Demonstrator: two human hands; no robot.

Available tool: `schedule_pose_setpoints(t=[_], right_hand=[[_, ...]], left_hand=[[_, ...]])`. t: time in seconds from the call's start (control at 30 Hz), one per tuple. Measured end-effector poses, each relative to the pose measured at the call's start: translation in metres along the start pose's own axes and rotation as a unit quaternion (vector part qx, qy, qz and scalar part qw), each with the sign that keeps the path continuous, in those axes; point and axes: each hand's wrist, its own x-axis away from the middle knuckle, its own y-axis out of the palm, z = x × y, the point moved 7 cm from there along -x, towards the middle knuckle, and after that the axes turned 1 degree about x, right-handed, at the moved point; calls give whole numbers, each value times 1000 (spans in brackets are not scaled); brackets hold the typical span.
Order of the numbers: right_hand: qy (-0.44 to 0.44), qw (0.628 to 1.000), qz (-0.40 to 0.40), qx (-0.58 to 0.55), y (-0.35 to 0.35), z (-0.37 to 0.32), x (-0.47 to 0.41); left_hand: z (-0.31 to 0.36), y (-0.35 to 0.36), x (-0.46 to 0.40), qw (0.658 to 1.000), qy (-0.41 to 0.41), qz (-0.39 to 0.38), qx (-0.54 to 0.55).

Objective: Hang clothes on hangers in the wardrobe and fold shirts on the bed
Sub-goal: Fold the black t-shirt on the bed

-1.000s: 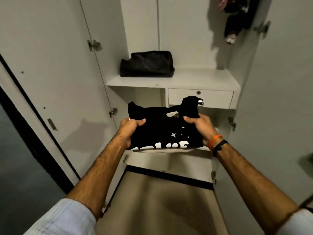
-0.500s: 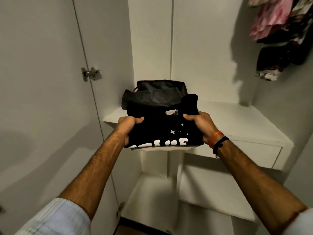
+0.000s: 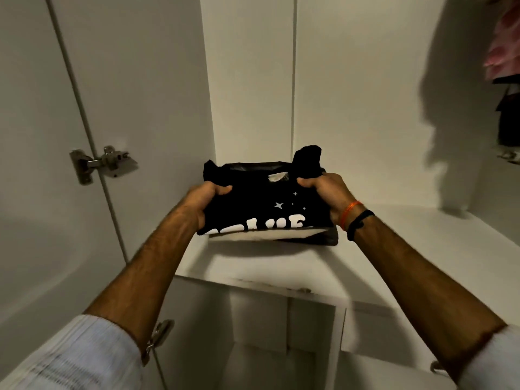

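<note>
I hold a folded black shirt [image 3: 259, 205] with white stars and white lettering over the white wardrobe shelf [image 3: 394, 249]. My left hand [image 3: 204, 199] grips its left edge, thumb on top. My right hand [image 3: 327, 191] grips its right edge near the collar. A folded dark garment [image 3: 318, 238] lies on the shelf directly under the shirt and is mostly hidden by it. Whether the shirt rests on that garment or hovers just above it I cannot tell.
The open left wardrobe door [image 3: 42, 136] with a metal hinge [image 3: 97, 164] stands close on the left. Pink and dark clothes [image 3: 506, 66] hang at the upper right. A drawer front [image 3: 380, 330] and lower compartments [image 3: 267, 333] sit below the shelf.
I have stepped closer and carried the black shirt forward and up, from in front of the drawer to over the dark garment on the shelf. Both hands keep their grip.
</note>
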Motion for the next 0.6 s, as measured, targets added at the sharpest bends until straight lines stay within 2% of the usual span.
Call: schedule_pose_setpoints(t=[0.27,0.6], right_hand=[[23,1000,-16,12,22,15,-115],[62,997,44,10,26,43,-200]], left_hand=[[20,4,-95,1000,-2,7,1],[28,19,-202,997,-43,-49,-50]])
